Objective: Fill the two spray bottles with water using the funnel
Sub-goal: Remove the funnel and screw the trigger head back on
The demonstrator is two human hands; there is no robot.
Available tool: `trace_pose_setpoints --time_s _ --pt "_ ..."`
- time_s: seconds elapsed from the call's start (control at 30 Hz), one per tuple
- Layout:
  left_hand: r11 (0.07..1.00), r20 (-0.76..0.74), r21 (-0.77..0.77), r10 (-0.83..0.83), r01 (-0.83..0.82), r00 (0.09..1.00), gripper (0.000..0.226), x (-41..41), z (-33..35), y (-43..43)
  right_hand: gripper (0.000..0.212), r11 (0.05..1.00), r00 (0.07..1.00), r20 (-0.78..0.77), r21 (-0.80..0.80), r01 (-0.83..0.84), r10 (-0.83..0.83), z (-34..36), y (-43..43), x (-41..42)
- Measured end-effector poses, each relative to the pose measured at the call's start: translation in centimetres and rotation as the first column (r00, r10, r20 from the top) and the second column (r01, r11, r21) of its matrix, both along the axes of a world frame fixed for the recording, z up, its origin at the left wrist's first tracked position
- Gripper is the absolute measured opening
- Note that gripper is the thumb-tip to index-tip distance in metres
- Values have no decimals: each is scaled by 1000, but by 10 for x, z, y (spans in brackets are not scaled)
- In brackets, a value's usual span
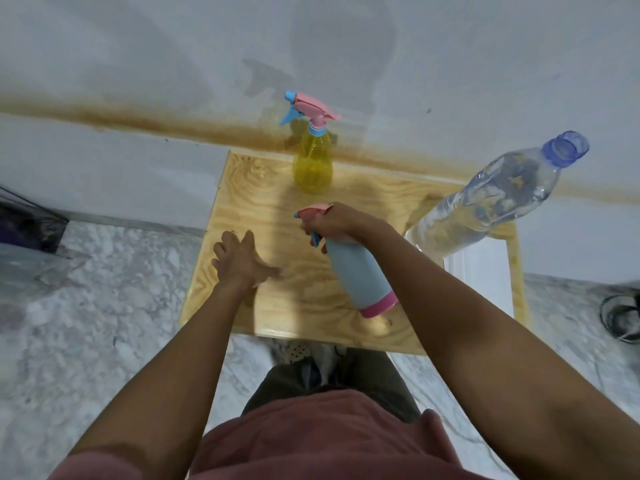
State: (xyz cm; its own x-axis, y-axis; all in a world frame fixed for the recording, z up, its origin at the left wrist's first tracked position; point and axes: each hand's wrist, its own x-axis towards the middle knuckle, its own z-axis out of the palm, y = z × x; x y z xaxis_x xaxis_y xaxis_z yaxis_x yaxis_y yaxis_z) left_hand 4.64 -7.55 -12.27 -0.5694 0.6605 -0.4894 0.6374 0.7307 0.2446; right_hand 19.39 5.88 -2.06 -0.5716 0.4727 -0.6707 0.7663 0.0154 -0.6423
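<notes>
- Hands first: the left hand (242, 261) hovers open with fingers spread, holding nothing, low over the wooden tabletop (239, 195).
- A yellow spray bottle (313, 164) stands upright at the far edge, sprayer head on.
- The right hand (329, 223) grips the sprayer head of the blue spray bottle (360, 275), tilted mid-tabletop.
- A large clear water bottle (491, 199) stands at the right.
- No funnel is in view.
- Likely step: opening the blue bottle. Next, the free hand should steady its body while the head unscrews.

far spray bottle (312, 164) behind near spray bottle (356, 271) | water bottle (485, 202) — right
</notes>
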Motion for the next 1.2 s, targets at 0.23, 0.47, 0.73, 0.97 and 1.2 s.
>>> trace_pose_setpoints --time_s 0.23,0.47,0.73,0.97,1.2 --pt "1000 -12 -28 -11 11 1000 114 2 4 1 34 999 998 55 40 -25 23 -8 2 -9" --pt "1000 -15 -30 -7 6 1000 115 2 3 2 38 1000 999 33 7 -9 9 -8 1 -10" --pt "1000 -25 -15 -5 5 1000 113 2 2 1 31 1000 1000 16 11 25 -25 -4 1 -7" --pt "1000 -14 -7 3 -3 1000 114 2 2 0 31 999 999 20 19 29 -30 -3 -1 -8" --pt "1000 0 14 11 -11 1000 116 3 2 -2 38 998 998 49 41 47 -49 -3 -4 -5"
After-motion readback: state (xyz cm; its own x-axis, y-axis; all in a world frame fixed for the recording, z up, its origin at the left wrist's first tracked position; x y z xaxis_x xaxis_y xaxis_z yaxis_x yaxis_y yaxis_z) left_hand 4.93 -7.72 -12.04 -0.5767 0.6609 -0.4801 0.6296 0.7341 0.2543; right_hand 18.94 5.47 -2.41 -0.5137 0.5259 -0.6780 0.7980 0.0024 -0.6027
